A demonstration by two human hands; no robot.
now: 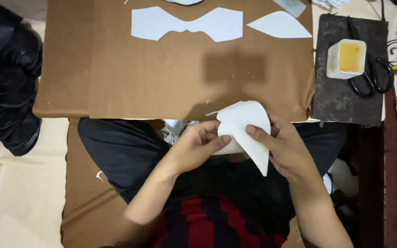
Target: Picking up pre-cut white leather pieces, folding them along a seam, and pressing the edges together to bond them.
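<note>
Left hand [197,143] and right hand [285,149] both pinch closed on a white curved paper cut-out [246,124], held just below the brown board-covered bench [116,78] edge.

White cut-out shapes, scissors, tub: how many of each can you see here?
White cut-out shapes: 3, a wide one and a leaf-shaped one on the brown board, one held in both hands
Black scissors: 1
White tub: 1
Total: 5

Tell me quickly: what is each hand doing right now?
Left hand: shut on the white cut piece.
Right hand: shut on the same white cut piece.
</note>
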